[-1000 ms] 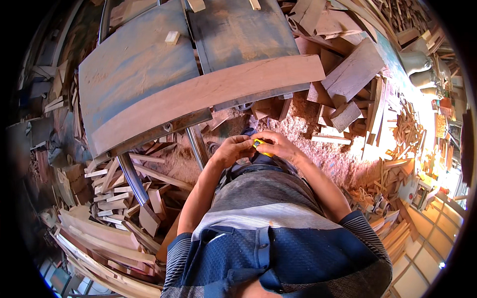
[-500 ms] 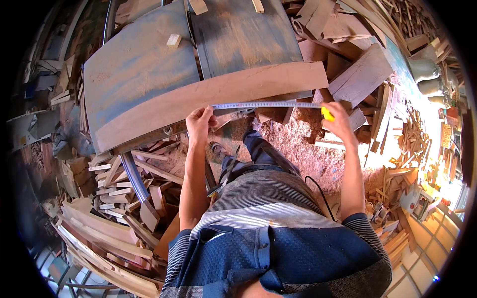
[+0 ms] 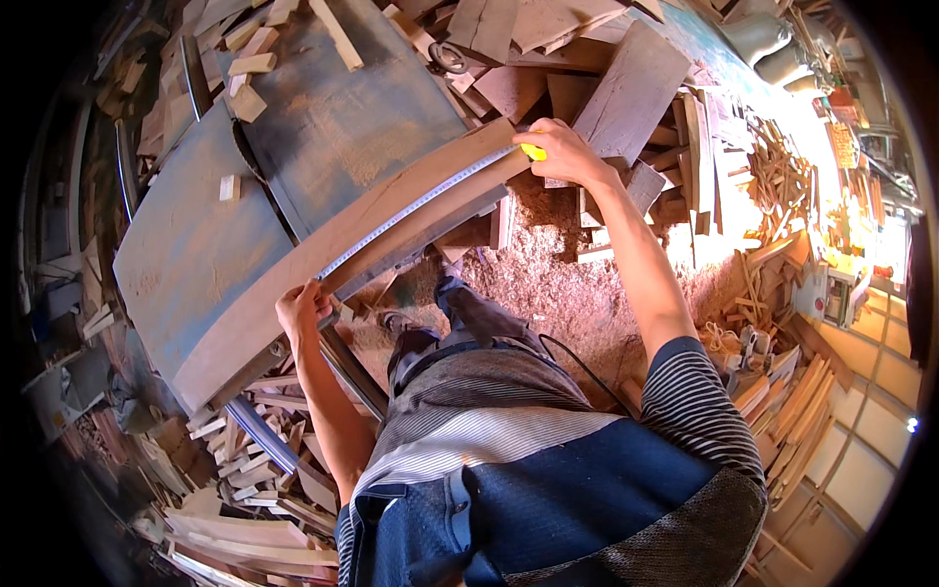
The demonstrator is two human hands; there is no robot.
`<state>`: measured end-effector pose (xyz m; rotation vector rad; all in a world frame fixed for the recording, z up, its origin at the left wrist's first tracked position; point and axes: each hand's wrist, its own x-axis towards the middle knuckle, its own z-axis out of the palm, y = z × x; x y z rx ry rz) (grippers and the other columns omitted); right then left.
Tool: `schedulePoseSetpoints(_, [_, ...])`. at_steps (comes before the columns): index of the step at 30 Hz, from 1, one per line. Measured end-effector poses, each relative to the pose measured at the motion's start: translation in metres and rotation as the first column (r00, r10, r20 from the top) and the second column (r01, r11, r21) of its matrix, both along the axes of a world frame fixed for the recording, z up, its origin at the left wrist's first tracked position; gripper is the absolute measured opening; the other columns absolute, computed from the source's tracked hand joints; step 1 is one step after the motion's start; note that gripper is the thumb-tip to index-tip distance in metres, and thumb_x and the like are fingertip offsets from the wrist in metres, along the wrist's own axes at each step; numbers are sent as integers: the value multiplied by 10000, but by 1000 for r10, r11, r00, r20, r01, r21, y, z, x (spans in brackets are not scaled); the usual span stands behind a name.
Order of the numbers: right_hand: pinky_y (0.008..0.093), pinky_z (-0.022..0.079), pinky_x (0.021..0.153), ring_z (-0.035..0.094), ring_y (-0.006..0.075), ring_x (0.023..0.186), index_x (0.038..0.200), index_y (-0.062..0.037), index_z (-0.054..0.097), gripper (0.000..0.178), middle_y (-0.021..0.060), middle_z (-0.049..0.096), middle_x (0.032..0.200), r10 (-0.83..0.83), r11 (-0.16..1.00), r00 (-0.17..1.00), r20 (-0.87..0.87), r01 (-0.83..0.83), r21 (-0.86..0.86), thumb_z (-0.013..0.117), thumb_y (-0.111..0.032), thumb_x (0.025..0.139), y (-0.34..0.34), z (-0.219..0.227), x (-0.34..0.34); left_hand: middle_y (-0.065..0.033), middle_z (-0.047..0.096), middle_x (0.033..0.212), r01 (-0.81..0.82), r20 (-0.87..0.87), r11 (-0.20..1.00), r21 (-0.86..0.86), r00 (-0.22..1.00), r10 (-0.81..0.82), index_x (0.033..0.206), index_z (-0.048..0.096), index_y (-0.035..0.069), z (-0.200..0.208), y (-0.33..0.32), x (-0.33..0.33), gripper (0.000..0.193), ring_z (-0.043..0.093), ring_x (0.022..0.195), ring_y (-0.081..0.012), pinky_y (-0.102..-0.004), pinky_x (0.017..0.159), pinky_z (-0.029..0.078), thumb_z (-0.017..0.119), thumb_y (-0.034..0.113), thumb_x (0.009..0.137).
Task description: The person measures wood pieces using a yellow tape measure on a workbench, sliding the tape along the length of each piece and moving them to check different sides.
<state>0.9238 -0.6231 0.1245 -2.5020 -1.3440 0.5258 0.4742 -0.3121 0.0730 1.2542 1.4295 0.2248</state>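
Observation:
A long curved wooden board point(image 3: 245, 309) lies along the near edge of a metal table point(image 3: 328, 103). Across the board stretches the pale blade of a yellow tape measure point(image 3: 533, 152), running from one of my hands to the other. My right hand point(image 3: 565, 155) is closed around the yellow case at the board's right end. With its fingers pinched, my left hand point(image 3: 301, 305) grips the free end of the blade at the board's near edge. The fingers hide the blade's very tip.
A small pale wood block point(image 3: 230, 187) sits on the metal table, with several offcuts point(image 3: 252, 65) farther back. Wide planks point(image 3: 626, 93) are heaped beyond the right end. Sawdust point(image 3: 548, 264) covers the floor, and scrap wood point(image 3: 264, 479) is piled at lower left.
The view has turned, so the table now slants. The tape, held near the board's front edge before, now lies over the board. My right hand has moved farther away, to the board's end.

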Motion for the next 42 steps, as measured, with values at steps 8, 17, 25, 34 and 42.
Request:
schedulePoseSetpoints(8, [452, 465, 1084, 565, 311, 1272, 1265, -251, 734, 508, 109, 636, 1264, -60, 991, 998, 12, 61, -122, 686, -174, 765, -10, -1, 15, -79, 683, 745, 13, -18, 1000, -23, 1000, -13, 905, 720, -65, 7, 1, 5, 254, 649, 587, -140, -278, 528, 574, 728, 188, 923])
schedulePoseSetpoints(17, [475, 463, 1070, 574, 335, 1259, 1216, -256, 730, 427, 143, 646, 1238, -175, 960, 984, -15, 168, -224, 701, -298, 792, -3, 0, 10, -69, 682, 762, 59, -12, 998, -33, 998, -60, 919, 722, -57, 11, 4, 5, 254, 653, 587, -140, -277, 521, 573, 743, 196, 926])
schedulePoseSetpoints(25, [466, 547, 944, 709, 339, 1077, 1000, -248, 810, 268, 123, 770, 1071, -358, 918, 933, -22, 348, -189, 680, -342, 786, 19, -10, 9, -70, 689, 782, 81, -8, 995, -65, 997, -82, 934, 728, -55, 7, 9, -1, 260, 663, 600, -144, -283, 539, 591, 748, 204, 920])
schedulePoseSetpoints(34, [428, 569, 815, 737, 311, 949, 927, -195, 818, 288, 97, 777, 962, -295, 858, 949, 115, 316, -406, 730, -410, 756, 46, -5, 17, -77, 690, 792, 100, -8, 993, -64, 995, -101, 922, 718, -52, 7, 12, -3, 267, 673, 619, -152, -302, 552, 601, 757, 210, 893])
schedulePoseSetpoints(42, [427, 568, 821, 737, 307, 970, 957, -175, 816, 343, 94, 778, 997, -326, 833, 936, 136, 352, -427, 750, -442, 751, 50, -1, 15, -71, 685, 796, 121, 25, 991, -55, 992, -120, 921, 714, -53, 6, 11, -3, 275, 673, 623, -153, -301, 557, 602, 746, 219, 898])
